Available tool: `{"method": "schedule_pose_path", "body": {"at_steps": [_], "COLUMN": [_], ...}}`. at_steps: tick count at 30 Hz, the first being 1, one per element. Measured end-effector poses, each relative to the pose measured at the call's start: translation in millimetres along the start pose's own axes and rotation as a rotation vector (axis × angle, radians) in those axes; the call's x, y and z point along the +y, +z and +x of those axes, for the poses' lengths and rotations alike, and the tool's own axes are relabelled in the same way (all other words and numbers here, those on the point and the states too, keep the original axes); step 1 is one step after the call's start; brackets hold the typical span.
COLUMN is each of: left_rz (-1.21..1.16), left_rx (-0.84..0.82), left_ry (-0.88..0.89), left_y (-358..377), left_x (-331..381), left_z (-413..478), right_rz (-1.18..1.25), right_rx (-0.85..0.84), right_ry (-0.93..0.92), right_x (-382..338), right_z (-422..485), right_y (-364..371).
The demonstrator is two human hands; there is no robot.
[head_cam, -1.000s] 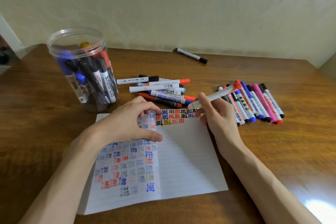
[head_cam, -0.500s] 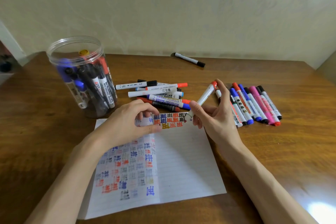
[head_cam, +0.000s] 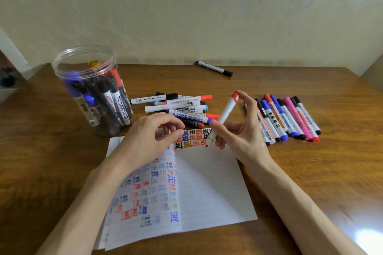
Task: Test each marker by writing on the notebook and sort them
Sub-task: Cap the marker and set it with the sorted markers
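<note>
**Red marker in hand over notebook, head view**

Wooden table (head_cam: 310, 172) fills the frame, with a pale wall behind it.

Nearest: an open notebook (head_cam: 207, 192) lies flat on the table at centre. Its left page carries many small test marks in blue, red, black and yellow, partly blurred. The right page is mostly blank lined paper, with rows of black, red, blue and yellow marks along its top edge.

Left hand (head_cam: 149, 138) rests on the top of the left page, fingers curled, thumb and forefinger close together; whether they pinch anything I cannot tell.

Right hand (head_cam: 238, 132) is raised just above the top edge of the right page. It holds a white marker with a red end (head_cam: 224, 116) tilted: thumb and lower fingers grip the low end near the paper, a fingertip touches the red upper end. Remaining fingers are spread loosely.

Beyond the notebook: a loose pile of markers (head_cam: 178, 107) lies at centre, lying crosswise over one another. To the right, a row of markers (head_cam: 288, 118) lies side by side, nearly parallel. To the left stands a clear plastic jar (head_cam: 91, 89), lid off, with markers upright inside.

Farthest: a single black-capped marker (head_cam: 214, 68) lies alone near the wall.
</note>
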State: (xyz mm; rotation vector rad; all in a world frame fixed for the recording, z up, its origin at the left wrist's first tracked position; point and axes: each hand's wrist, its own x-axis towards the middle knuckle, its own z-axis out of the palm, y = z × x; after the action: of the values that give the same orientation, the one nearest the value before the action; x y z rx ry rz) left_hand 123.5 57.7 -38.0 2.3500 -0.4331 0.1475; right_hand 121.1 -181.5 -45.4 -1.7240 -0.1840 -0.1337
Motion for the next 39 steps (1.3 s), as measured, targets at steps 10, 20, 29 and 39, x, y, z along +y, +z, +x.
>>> {"method": "schedule_pose_path", "body": {"at_steps": [10, 20, 29, 39], "left_rz": [-0.174, -0.330, -0.358, -0.206], "left_rx": [0.011, 0.067, 0.530, 0.960], "left_ry": [0.030, -0.033, 0.013, 0.047], "left_y": [9, 0, -87, -173], "left_x": [14, 51, 58, 27], "left_z": [2, 16, 11, 9], "right_rz": [0.067, 0.033, -0.282, -0.627], "right_rx": [-0.153, -0.316, -0.514, -0.558], "right_ry": [-0.072, -0.165, -0.219, -0.466], "right_x": [4, -1, 7, 17], "right_z": [-2, -8, -14, -19], "right_y": [9, 16, 28, 46]}}
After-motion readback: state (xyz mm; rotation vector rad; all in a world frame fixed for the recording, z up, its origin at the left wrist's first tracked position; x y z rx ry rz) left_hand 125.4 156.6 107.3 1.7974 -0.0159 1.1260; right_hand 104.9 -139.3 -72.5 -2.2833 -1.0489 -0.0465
